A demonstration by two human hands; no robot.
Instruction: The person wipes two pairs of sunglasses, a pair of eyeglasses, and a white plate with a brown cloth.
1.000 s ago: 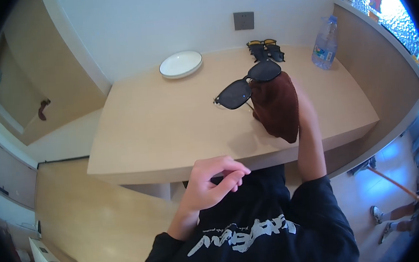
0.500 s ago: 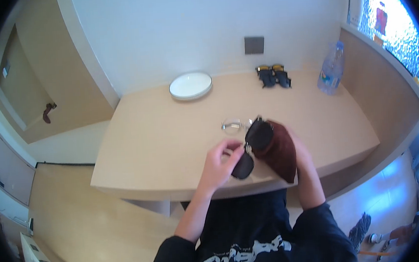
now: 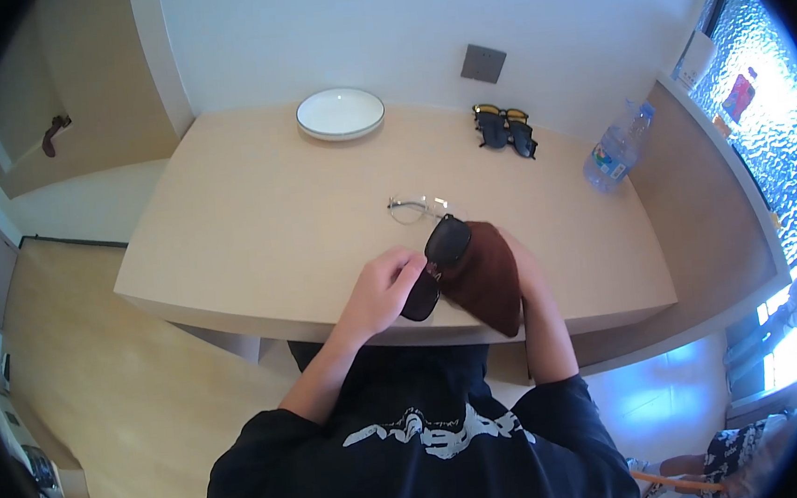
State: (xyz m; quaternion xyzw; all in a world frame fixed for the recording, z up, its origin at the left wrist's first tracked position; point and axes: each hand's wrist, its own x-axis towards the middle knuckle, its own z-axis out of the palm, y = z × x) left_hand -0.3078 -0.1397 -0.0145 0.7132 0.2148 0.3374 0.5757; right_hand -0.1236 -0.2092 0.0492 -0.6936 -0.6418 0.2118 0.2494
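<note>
Sunglasses (image 3: pixel 435 265) with dark lenses sit held above the near edge of a pale wooden table (image 3: pixel 257 232), at about six o'clock from the table's centre. Largest in view, the table spans the frame beneath a white wall. A brown cloth (image 3: pixel 487 275) drapes over the right hand (image 3: pixel 514 257), which is mostly hidden under it, the forearm rising from five o'clock; whether its fingers are closed cannot be told, though the cloth presses against the upper lens. The left hand (image 3: pixel 381 290) comes in from seven o'clock, wrist bent, fingers curled narrow and pinching the frame beside the lower lens. At twelve o'clock from the sunglasses, just beyond them, clear-framed glasses (image 3: pixel 417 207) lie flat on the table. A white plate (image 3: pixel 340 113) rests at eleven o'clock near the wall, a plastic water bottle (image 3: pixel 617 147) stands at two o'clock, and more dark glasses (image 3: pixel 505 130) lie at one o'clock.
</note>
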